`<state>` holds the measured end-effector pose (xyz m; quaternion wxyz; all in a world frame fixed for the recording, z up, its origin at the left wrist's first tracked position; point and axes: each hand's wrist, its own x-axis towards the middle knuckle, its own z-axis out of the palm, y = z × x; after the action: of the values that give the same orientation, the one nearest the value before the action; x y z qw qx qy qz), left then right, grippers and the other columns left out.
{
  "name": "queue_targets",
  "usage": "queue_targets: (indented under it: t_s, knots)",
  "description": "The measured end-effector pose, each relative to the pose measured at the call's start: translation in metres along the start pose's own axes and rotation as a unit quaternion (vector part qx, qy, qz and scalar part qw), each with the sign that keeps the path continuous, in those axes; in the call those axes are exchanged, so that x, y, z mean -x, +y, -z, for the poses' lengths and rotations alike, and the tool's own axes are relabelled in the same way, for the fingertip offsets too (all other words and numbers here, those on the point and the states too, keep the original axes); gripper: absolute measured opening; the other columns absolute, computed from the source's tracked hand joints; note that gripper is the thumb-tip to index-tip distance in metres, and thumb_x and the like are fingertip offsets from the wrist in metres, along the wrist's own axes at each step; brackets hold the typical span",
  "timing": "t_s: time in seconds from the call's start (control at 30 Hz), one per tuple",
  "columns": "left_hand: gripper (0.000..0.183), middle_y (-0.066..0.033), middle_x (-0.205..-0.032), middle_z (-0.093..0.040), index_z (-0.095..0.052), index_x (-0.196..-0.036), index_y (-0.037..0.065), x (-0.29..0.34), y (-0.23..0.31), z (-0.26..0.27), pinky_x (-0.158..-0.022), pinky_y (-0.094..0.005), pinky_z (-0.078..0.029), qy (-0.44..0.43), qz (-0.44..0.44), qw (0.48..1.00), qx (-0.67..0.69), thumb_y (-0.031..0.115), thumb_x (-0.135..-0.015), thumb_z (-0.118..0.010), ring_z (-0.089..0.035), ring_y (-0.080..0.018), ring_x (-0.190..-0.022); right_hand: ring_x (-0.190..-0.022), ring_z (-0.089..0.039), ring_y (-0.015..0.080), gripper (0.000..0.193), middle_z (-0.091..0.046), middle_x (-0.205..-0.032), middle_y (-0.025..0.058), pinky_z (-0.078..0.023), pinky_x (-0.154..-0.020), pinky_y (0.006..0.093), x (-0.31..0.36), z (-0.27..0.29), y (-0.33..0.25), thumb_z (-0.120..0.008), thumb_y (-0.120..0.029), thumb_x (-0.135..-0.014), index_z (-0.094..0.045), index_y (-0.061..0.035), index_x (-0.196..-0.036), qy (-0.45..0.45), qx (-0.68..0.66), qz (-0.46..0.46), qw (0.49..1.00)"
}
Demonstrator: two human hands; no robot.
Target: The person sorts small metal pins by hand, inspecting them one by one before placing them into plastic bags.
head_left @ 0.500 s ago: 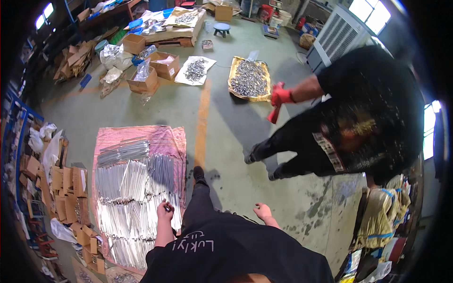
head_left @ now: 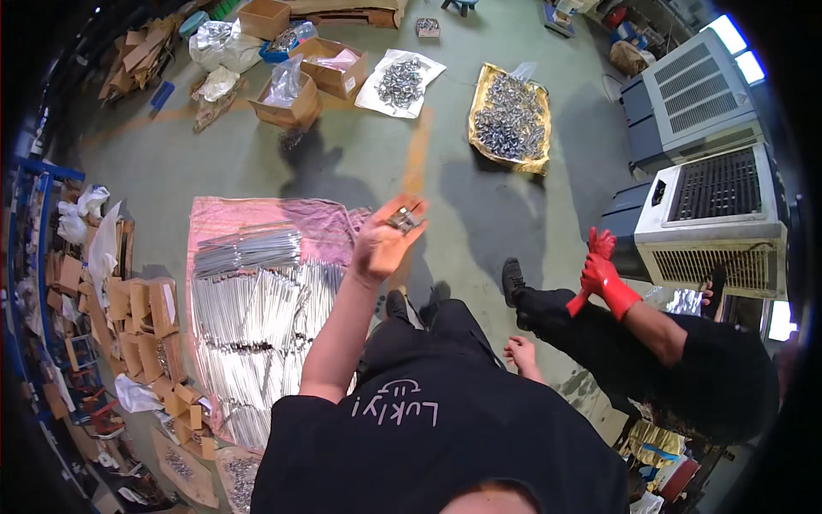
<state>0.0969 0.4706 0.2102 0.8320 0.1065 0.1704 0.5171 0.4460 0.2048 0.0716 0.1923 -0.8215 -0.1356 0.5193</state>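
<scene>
My left hand (head_left: 383,243) is raised in front of me, fingers curled round a small shiny metal piece (head_left: 403,220); its exact kind is too small to make out. Low at my right side hangs my right hand (head_left: 521,354), fingers loosely apart, with nothing seen in it. Below and left of my raised hand, rows of thin silvery metal rods (head_left: 265,308) lie on a pink cloth (head_left: 231,218) on the floor.
A co-worker's red gloves (head_left: 604,274) are at my right, close to white air coolers (head_left: 719,223). Ahead lie a yellow sack (head_left: 484,94) and a white sheet (head_left: 424,101), both bearing small metal parts. Cardboard boxes (head_left: 295,110) stand ahead-left; shelving and cartons line the left.
My left hand has risen forward from beside the rods, still holding the metal piece. The view has shifted. The co-worker has moved back to the right, gloved hands now together.
</scene>
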Motion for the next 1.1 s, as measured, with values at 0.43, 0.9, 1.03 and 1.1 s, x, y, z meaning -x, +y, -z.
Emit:
queue_targets:
  t_s: [0.43,0.9,1.03,1.1]
  knots:
    - [0.059,-0.0185,-0.125,-0.041,-0.037,-0.125,0.0,-0.27,0.047,-0.079,-0.101,-0.0416,-0.028,-0.034,0.041,0.998,-0.028,-0.014,-0.068,-0.043,-0.033,-0.0304,-0.123,-0.062,-0.062,0.0226,0.02,-0.063,-0.071,0.0143,-0.047,-0.058,0.0331,-0.28,-0.007,-0.016,-0.055,-0.017,-0.07,-0.065,-0.0007,-0.076,0.033,0.167,0.06,0.984]
    - [0.055,-0.0189,-0.122,-0.043,-0.034,-0.126,-0.001,-0.544,0.101,-0.072,-0.096,-0.0358,-0.038,0.022,0.066,0.996,-0.062,-0.009,-0.073,-0.047,-0.041,-0.0289,-0.117,-0.07,-0.054,0.0067,0.024,-0.059,-0.082,0.0011,-0.044,-0.064,0.0206,-0.21,-0.074,-0.739,-0.06,-0.008,-0.079,-0.057,-0.0007,-0.101,-0.226,-0.131,0.342,0.903]
    - [0.054,-0.0162,-0.122,-0.045,-0.037,-0.126,0.001,-0.634,0.124,-0.078,-0.094,-0.0336,-0.04,0.032,0.107,0.989,-0.091,-0.007,-0.074,-0.049,-0.046,-0.0256,-0.112,-0.069,-0.053,0.0063,0.022,-0.059,-0.078,0.0016,-0.044,-0.062,0.0215,-0.224,-0.093,-0.832,-0.063,-0.008,-0.077,-0.057,-0.0028,-0.098,-0.193,-0.058,0.414,0.888]
    - [0.054,-0.0144,-0.121,-0.046,-0.037,-0.126,0.002,-0.677,0.133,-0.076,-0.091,-0.0328,-0.041,0.023,0.108,0.987,-0.114,-0.007,-0.074,-0.05,-0.05,-0.0224,-0.106,-0.069,-0.054,0.0065,0.021,-0.058,-0.079,0.0022,-0.044,-0.059,0.0228,-0.246,-0.095,-0.872,-0.063,-0.007,-0.076,-0.057,-0.0022,-0.096,-0.135,0.026,0.464,0.875]
